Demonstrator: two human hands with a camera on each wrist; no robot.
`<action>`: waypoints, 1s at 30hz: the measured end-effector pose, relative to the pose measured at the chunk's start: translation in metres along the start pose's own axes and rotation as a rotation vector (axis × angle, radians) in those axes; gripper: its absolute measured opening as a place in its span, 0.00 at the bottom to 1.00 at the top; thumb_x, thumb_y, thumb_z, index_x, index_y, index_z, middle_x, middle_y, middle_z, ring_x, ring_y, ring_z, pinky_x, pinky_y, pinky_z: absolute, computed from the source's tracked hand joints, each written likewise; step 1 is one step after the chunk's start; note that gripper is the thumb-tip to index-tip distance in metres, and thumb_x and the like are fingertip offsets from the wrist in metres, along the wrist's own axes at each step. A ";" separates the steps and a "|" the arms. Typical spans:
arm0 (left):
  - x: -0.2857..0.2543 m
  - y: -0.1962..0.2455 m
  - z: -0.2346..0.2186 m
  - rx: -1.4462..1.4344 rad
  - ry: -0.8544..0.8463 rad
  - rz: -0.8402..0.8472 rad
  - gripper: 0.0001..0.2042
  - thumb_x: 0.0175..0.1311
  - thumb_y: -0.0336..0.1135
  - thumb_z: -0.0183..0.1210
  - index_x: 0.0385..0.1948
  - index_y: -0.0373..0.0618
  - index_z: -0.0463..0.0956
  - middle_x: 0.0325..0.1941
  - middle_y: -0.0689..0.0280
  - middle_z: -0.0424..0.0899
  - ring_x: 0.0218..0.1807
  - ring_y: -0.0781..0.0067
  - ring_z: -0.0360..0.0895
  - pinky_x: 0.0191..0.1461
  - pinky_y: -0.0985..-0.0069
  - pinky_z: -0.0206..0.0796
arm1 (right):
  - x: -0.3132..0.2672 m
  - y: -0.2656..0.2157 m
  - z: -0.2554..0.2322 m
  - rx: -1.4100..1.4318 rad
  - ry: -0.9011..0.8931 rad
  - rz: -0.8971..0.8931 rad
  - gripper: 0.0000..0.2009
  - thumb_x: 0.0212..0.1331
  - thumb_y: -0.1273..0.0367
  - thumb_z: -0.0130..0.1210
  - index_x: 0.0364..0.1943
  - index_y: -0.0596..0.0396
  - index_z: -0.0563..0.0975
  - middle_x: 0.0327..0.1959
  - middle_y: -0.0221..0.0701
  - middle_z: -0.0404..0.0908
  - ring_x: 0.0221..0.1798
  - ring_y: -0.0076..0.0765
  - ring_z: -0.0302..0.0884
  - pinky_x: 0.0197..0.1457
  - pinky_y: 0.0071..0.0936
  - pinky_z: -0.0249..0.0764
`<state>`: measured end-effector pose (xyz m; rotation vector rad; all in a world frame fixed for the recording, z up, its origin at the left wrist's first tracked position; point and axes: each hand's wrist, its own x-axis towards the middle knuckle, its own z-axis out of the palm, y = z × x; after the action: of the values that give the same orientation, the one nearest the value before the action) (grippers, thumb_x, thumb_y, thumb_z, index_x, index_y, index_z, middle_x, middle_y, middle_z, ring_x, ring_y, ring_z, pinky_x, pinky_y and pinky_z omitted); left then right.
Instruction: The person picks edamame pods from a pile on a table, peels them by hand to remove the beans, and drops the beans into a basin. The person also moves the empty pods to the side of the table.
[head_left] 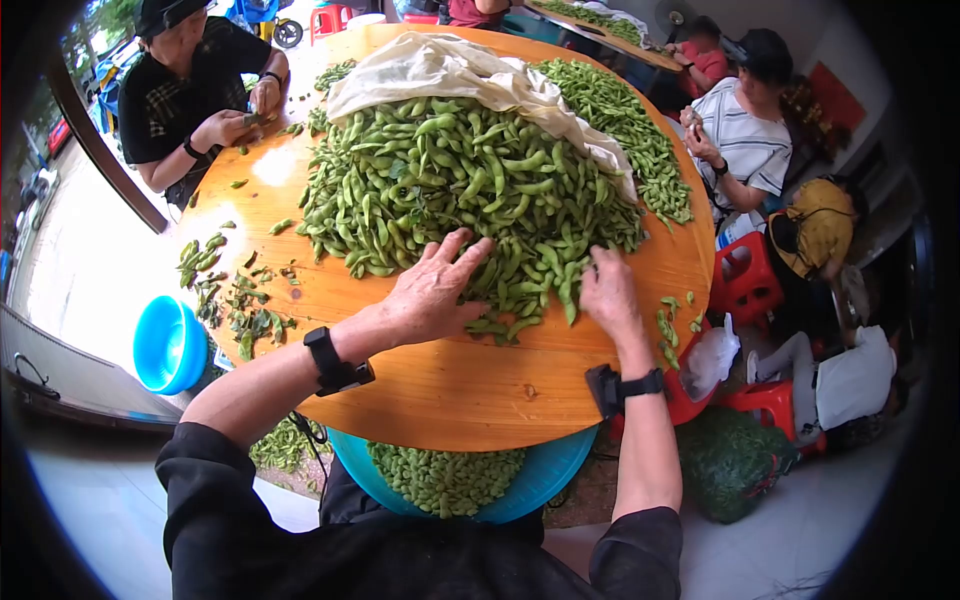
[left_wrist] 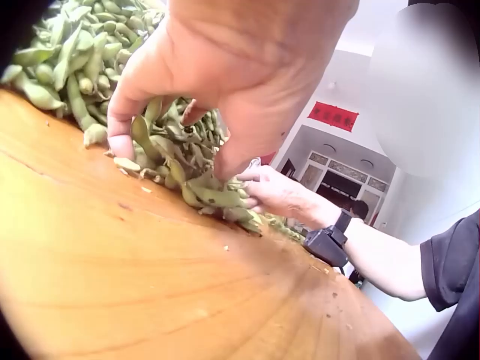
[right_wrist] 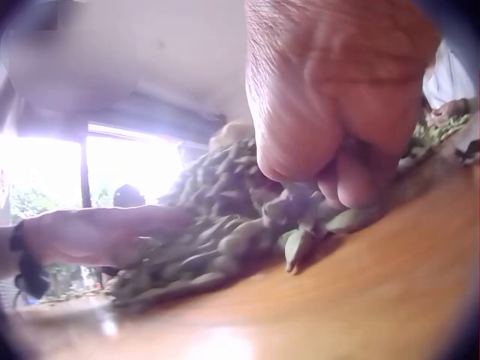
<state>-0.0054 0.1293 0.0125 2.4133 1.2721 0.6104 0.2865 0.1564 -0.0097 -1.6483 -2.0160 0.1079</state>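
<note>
A big heap of green soybean pods (head_left: 430, 165) lies on the round wooden table (head_left: 450, 385). My left hand (head_left: 425, 295) rests at the heap's near edge, fingers spread over the pods. In the left wrist view, its thumb and fingers arch apart around a loose clump of pods (left_wrist: 184, 176). My right hand (head_left: 610, 295) is at the heap's right front edge, its fingers bent down. Curled fingers (right_wrist: 356, 176) hold pods against the tabletop in the right wrist view, and one pod (right_wrist: 296, 247) pokes out beside them. Their tips are partly hidden.
A pale cloth (head_left: 440, 65) covers the heap's far side. Below the table edge, a blue basin (head_left: 565, 475) holds shelled beans (head_left: 450, 475). Leafy scraps (head_left: 255, 315) lie at left, near another blue basin (head_left: 165, 345). People sit around the table and on red stools (head_left: 750, 275).
</note>
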 end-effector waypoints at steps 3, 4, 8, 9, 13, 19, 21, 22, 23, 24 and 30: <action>-0.006 0.005 -0.005 -0.080 -0.050 0.036 0.35 0.54 0.36 0.66 0.67 0.50 0.62 0.68 0.49 0.60 0.65 0.39 0.64 0.66 0.55 0.64 | -0.023 -0.051 0.004 0.087 -0.120 -0.151 0.21 0.56 0.80 0.48 0.56 0.74 0.69 0.40 0.53 0.74 0.41 0.55 0.78 0.42 0.43 0.80; -0.013 0.009 -0.007 -0.069 -0.097 0.046 0.34 0.54 0.35 0.67 0.66 0.50 0.63 0.68 0.49 0.60 0.65 0.38 0.64 0.66 0.55 0.64 | -0.035 -0.069 0.005 0.166 -0.143 -0.112 0.25 0.55 0.81 0.48 0.60 0.70 0.66 0.41 0.53 0.73 0.41 0.56 0.77 0.44 0.43 0.79; -0.048 0.016 -0.021 -0.050 -0.105 0.121 0.31 0.54 0.33 0.66 0.63 0.49 0.67 0.69 0.49 0.59 0.65 0.39 0.63 0.65 0.54 0.64 | -0.053 -0.103 -0.012 0.276 -0.135 -0.258 0.27 0.50 0.83 0.49 0.60 0.68 0.69 0.38 0.52 0.69 0.37 0.55 0.75 0.40 0.41 0.76; -0.052 0.014 -0.022 -0.045 -0.062 0.177 0.31 0.54 0.32 0.67 0.63 0.49 0.67 0.70 0.49 0.59 0.66 0.39 0.63 0.65 0.54 0.64 | -0.054 -0.106 -0.015 0.284 -0.172 -0.316 0.25 0.51 0.83 0.50 0.59 0.68 0.70 0.37 0.51 0.69 0.36 0.54 0.75 0.39 0.42 0.75; -0.086 0.021 -0.050 -0.047 -0.062 0.095 0.32 0.53 0.31 0.68 0.63 0.48 0.67 0.71 0.47 0.57 0.69 0.40 0.60 0.68 0.52 0.61 | -0.026 -0.064 -0.041 0.201 -0.053 -0.250 0.23 0.52 0.82 0.51 0.56 0.66 0.74 0.31 0.47 0.73 0.33 0.52 0.76 0.38 0.42 0.74; -0.142 0.020 -0.027 -0.418 0.079 -0.067 0.22 0.55 0.24 0.65 0.54 0.41 0.72 0.60 0.48 0.69 0.54 0.48 0.76 0.53 0.63 0.73 | 0.010 0.042 -0.037 -0.152 -0.005 0.179 0.20 0.57 0.74 0.51 0.54 0.69 0.74 0.46 0.59 0.78 0.47 0.58 0.80 0.50 0.41 0.77; -0.147 0.027 -0.013 -0.482 0.163 -0.140 0.15 0.56 0.20 0.61 0.46 0.40 0.76 0.54 0.52 0.75 0.50 0.54 0.78 0.51 0.66 0.73 | 0.013 0.031 -0.030 -0.058 -0.036 0.073 0.21 0.58 0.74 0.51 0.56 0.68 0.73 0.46 0.59 0.78 0.48 0.57 0.80 0.51 0.40 0.78; -0.148 0.026 -0.007 -0.466 0.216 -0.146 0.14 0.56 0.19 0.60 0.44 0.39 0.77 0.53 0.53 0.76 0.48 0.56 0.79 0.50 0.68 0.73 | 0.012 0.008 -0.028 0.008 -0.093 0.073 0.21 0.58 0.75 0.51 0.57 0.68 0.72 0.44 0.57 0.77 0.47 0.56 0.79 0.50 0.40 0.78; -0.148 0.027 -0.003 -0.447 0.267 -0.147 0.13 0.55 0.18 0.59 0.42 0.39 0.78 0.51 0.54 0.77 0.46 0.58 0.80 0.48 0.69 0.73 | 0.009 -0.016 -0.025 0.076 -0.147 0.076 0.22 0.58 0.76 0.51 0.58 0.67 0.71 0.42 0.55 0.77 0.45 0.54 0.79 0.48 0.40 0.79; -0.144 0.033 -0.001 -0.445 0.344 -0.174 0.11 0.55 0.17 0.58 0.39 0.39 0.79 0.47 0.56 0.79 0.44 0.59 0.81 0.45 0.71 0.73 | 0.003 -0.026 -0.017 0.081 -0.165 -0.024 0.23 0.58 0.77 0.51 0.59 0.67 0.70 0.40 0.53 0.76 0.43 0.53 0.79 0.46 0.41 0.79; -0.142 0.033 0.015 -0.420 0.433 -0.215 0.12 0.53 0.16 0.60 0.40 0.38 0.78 0.43 0.55 0.80 0.41 0.56 0.81 0.43 0.69 0.74 | -0.036 -0.098 -0.024 0.259 -0.366 -0.280 0.20 0.56 0.78 0.53 0.55 0.67 0.73 0.35 0.48 0.75 0.37 0.51 0.76 0.43 0.41 0.76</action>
<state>-0.0466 -0.0090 -0.0146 1.8314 1.3702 1.2409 0.2145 0.0922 0.0363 -1.2397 -2.3629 0.5791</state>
